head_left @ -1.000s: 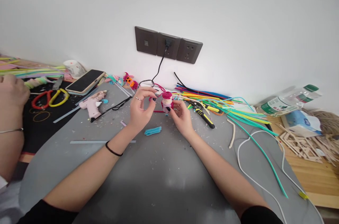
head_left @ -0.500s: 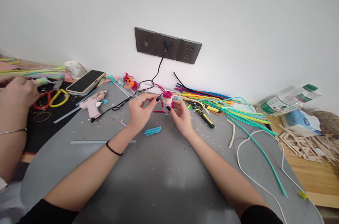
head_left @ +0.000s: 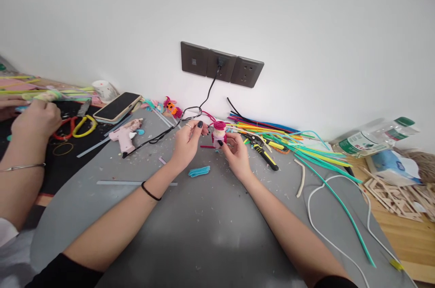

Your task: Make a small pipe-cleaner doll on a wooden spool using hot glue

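The small pink-and-cream pipe-cleaner figure (head_left: 219, 134), above the grey counter (head_left: 204, 224), looks light and soft, so the right hand (head_left: 238, 154) pinches its base while the left hand (head_left: 186, 140) closes its grip near the top.

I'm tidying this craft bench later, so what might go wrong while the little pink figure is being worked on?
The glue gun lies near the left hand with its cord running close by; an elbow may snag it. The right hand pinches the small figure at its fingertips, so it might slip. The pliers lie close too.
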A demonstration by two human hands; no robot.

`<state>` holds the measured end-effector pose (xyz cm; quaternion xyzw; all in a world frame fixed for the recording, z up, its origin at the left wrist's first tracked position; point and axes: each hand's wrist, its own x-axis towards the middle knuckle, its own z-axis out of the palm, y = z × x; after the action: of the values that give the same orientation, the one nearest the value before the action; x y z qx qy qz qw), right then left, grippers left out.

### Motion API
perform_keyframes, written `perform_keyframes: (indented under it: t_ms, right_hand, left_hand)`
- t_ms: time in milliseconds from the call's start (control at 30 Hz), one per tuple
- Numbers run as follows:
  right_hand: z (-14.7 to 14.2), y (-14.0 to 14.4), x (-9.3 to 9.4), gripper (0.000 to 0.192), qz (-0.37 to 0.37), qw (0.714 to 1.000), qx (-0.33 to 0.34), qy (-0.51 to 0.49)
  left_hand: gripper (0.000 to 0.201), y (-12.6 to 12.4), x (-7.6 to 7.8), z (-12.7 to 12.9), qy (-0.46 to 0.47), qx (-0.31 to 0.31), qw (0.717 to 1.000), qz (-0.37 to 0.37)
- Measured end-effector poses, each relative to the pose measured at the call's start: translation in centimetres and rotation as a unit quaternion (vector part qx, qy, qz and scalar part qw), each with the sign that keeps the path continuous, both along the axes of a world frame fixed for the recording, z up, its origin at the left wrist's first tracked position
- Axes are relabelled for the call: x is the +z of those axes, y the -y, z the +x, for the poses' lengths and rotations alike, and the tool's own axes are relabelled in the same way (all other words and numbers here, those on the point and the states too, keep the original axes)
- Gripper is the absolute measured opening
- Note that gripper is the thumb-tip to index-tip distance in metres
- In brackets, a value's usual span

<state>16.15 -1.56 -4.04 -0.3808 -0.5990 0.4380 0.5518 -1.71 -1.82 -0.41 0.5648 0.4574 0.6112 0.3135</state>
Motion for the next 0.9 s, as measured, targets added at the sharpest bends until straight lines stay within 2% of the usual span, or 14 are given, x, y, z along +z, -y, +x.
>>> perform_keyframes:
  t_ms: [200,367,467,500,567,600,733,833,900]
  right_hand:
    - [0.0,0.0,0.0,0.034,0.008,1.000,-0.002,0.006]
    - [0.1,-0.1,-0.1,0.035,0.022,1.000,-0.002,0.012]
    - [0.1,-0.1,-0.2,0.034,0.027,1.000,-0.002,0.016]
    - [0.1,-0.1,-0.2,0.034,0.028,0.999,-0.004,0.016]
    - [0.1,-0.1,-0.2,0.034,0.026,1.000,-0.007,0.011]
    - [0.1,-0.1,-0.1,0.034,0.025,1.000,-0.007,0.008]
    - [0.0,0.0,0.1,0.034,0.021,1.000,-0.004,-0.002]
    - [0.0,0.1,0.3,0.033,0.022,1.000,-0.004,-0.005]
    - [0.1,0.1,0.3,0.033,0.027,1.000,0.001,-0.007]
  left_hand:
    - [0.043,0.1,0.0,-0.2,-0.059,0.027,0.998,-0.027]
    - [0.044,0.3,0.3,-0.5,-0.109,0.003,0.992,-0.070]
    - [0.016,-0.1,0.0,-0.6,-0.099,0.015,0.994,-0.032]
    - [0.016,-0.3,-0.2,-0.6,-0.093,0.022,0.995,-0.015]
    - [0.032,-0.6,-0.5,-0.6,-0.091,0.027,0.996,0.002]
    - [0.033,-0.7,-0.6,-0.6,-0.094,0.021,0.995,0.001]
    - [0.027,-0.6,-0.8,-0.2,-0.064,-0.060,0.996,-0.032]
    - [0.045,-0.3,-0.8,0.3,-0.024,-0.151,0.985,-0.076]
    - [0.057,-0.1,-0.9,0.7,-0.021,-0.190,0.977,-0.094]
